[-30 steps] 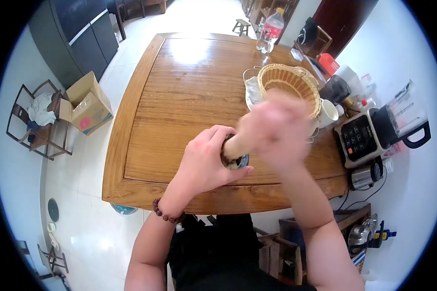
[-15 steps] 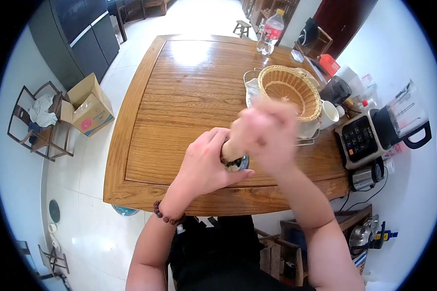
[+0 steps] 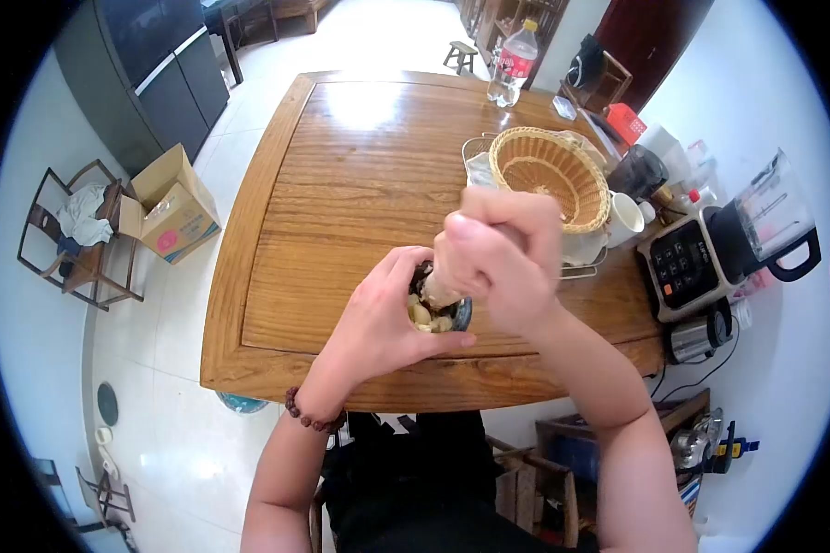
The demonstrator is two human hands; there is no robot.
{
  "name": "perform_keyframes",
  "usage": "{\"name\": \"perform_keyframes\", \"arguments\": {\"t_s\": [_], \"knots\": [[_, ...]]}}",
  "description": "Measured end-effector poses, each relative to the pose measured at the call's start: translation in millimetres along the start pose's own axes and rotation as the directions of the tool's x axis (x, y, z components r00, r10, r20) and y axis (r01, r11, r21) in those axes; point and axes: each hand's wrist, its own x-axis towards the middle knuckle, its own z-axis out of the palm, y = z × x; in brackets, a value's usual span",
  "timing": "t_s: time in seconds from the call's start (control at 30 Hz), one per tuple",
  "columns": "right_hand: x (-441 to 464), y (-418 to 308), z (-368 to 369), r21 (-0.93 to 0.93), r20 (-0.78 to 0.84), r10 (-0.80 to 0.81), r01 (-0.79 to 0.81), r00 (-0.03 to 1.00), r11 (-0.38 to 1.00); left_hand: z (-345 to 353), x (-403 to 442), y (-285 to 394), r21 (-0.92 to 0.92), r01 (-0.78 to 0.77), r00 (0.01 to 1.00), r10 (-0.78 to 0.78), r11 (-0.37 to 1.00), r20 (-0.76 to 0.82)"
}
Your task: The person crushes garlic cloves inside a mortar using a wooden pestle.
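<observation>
Your 2 hands work close together.
Your left hand [image 3: 375,309] curves open-thumbed, fingers wrapped round; your right hand [image 3: 503,253] is clenched in a fist, forearm angled inward.

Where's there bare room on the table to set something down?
The widest bare patch runs left of the basket and beyond the left hand, towards the left edge of the table. A smaller one lies between the wire rack and the blender. It's crowded around the cup, and at the bowl by the right hand.
</observation>
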Motion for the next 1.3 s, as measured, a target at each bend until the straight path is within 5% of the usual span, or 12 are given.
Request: {"name": "perform_keyframes", "arguments": {"t_s": [0.37, 0.5, 0.6, 0.63, 0.7, 0.73, 0.8, 0.83, 0.93, 1.03, 1.3], "knots": [[-8.0, -10.2, -19.1, 0.346, -0.063, -0.049, 0.068, 0.997, 0.936, -3.6, 4.3, -7.0, -0.054, 0.07, 0.996, -0.067, 0.996, 0.053], [-1.1, 13.5, -23.6, 0.054, 0.147, 0.044, -0.053, 0.988, 0.997, -8.2, 11.5, -7.5, -0.068, 0.096, 0.993, -0.091, 0.993, 0.074], [-2.8, 15.5, -24.2, 0.069, 0.069, 0.042, -0.047, 0.997, 0.996, -11.1, 13.9, -4.9, -0.07, 0.12, 0.99, -0.114, 0.99, 0.082], [-3.1, 8.4, -25.8, -0.092, 0.059, 0.1, -0.094, 0.993, 0.991, -14.3, 14.5, -1.1, -0.078, 0.134, 0.987, -0.126, 0.988, 0.102], [5.4, -9.6, -17.3, -0.436, -0.012, 0.041, -0.042, 0.999, 0.899, -20.1, 19.7, 3.1, -0.045, 0.131, 0.986, -0.125, 0.99, 0.115], [8.8, -25.7, -14.1, -0.433, -0.028, 0.05, -0.057, 0.998, 0.899, -21.6, 19.6, 3.8, -0.027, 0.156, 0.977, -0.15, 0.987, 0.149], [12.9, -56.2, -6.8, -0.794, -0.131, 0.146, -0.192, 0.981, 0.577, -29.5, 24.4, 13.5, -0.024, 0.185, 0.966, -0.177, 0.982, 0.189], [10.4, -67.9, -3.3, -0.793, -0.152, 0.149, -0.211, 0.977, 0.572, -32.8, 26.8, 17.9, -0.019, 0.208, 0.957, -0.199, 0.978, 0.212], [-1.1, -85.9, 7.3, -0.806, -0.264, 0.653, -0.534, 0.71, 0.254, -41.6, 31.3, 20.2, -0.014, 0.185, 0.941, -0.174, 0.983, 0.289], [-5.4, -91.1, 21.6, -0.772, -0.315, 0.536, -0.54, 0.783, 0.335, -51.1, 33.5, 16.0, -0.01, 0.163, 0.915, -0.147, 0.987, 0.376], [-13.0, -118.4, 72.2, -0.596, -0.591, 0.395, -0.711, 0.703, 0.373, -51.3, 37.4, -5.6, -0.064, 0.169, 0.854, -0.114, 0.984, 0.508]]}}
